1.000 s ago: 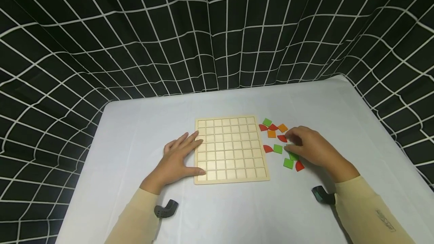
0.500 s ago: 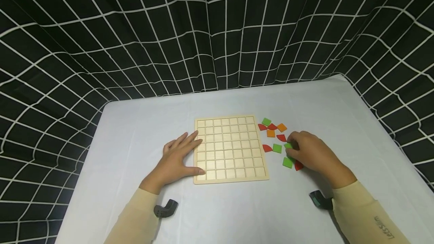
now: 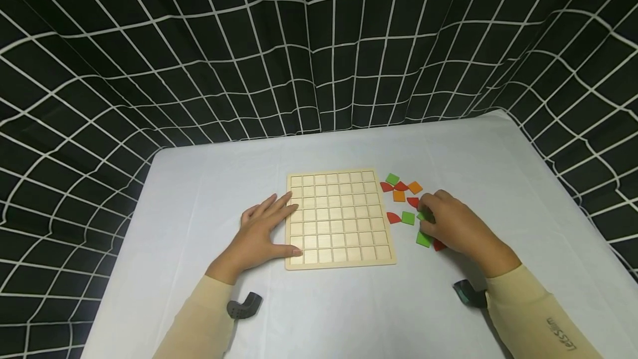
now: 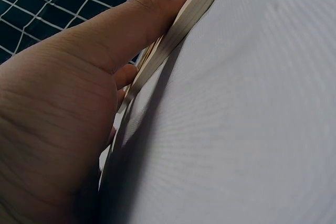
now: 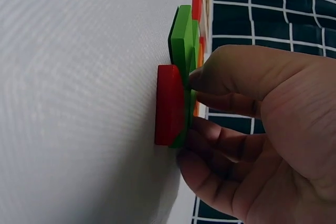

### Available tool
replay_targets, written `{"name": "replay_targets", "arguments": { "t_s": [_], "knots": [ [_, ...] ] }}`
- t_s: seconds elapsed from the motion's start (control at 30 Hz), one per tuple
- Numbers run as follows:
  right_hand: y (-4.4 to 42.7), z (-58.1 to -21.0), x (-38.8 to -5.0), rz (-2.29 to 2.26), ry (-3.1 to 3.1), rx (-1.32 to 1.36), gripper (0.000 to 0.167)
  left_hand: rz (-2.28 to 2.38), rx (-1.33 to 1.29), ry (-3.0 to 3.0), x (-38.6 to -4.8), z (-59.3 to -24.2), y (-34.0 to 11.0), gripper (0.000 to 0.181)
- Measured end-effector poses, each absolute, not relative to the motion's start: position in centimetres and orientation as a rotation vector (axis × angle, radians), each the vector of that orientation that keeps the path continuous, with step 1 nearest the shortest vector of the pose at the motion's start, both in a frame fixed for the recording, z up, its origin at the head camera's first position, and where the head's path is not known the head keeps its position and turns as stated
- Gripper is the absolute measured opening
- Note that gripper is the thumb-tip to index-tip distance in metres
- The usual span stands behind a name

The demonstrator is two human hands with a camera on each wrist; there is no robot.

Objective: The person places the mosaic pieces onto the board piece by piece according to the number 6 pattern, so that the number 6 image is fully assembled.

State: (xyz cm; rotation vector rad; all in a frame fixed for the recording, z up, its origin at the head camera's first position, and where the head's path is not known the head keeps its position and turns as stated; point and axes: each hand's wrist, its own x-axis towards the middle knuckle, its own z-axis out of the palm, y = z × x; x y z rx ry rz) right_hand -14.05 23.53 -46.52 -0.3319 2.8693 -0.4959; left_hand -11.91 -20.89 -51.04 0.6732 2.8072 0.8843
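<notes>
My left hand rests on the left edge of a pale wooden grid board, fingers spread, thumb near the front left corner. In the left wrist view the thumb lies over the board's rim. My right hand is low over the loose tiles right of the board. Its thumb and fingers pinch a green square tile, mostly hidden under them. Another green square tile lies just in front, by the thumb. In the right wrist view a red quarter-circle tile stands nearest the camera, partly covering green ones.
Between board and right hand lie a green tile, red quarter-circle tiles and orange square tiles. A white cloth covers the table. Black grid-patterned curtain surrounds it. Dark devices sit at both wrists.
My right hand has come down onto the green tile, thumb and fingers drawing closer together, and has shifted slightly toward the board. The left hand stays on the board's edge.
</notes>
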Motion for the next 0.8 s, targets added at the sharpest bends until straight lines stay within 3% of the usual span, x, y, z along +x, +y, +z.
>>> {"name": "replay_targets", "arguments": {
  "t_s": [0.33, 0.6, 0.8],
  "knots": [
    [23.5, -46.5, -14.2, -0.524, 2.833, -0.417, 0.033, 0.886, 0.683, 2.816, -11.9, -51.2, -21.0, 0.105],
    [24.6, -47.1, -13.7, -0.729, 2.855, -0.317, 0.055, 0.887, 0.689, 2.814, -12.0, -51.2, -20.9, 0.105],
    [26.1, -48.5, -12.8, -0.911, 2.873, -0.271, 0.049, 0.892, 0.695, 2.822, -12.1, -51.5, -20.8, 0.104]
  ]
}}
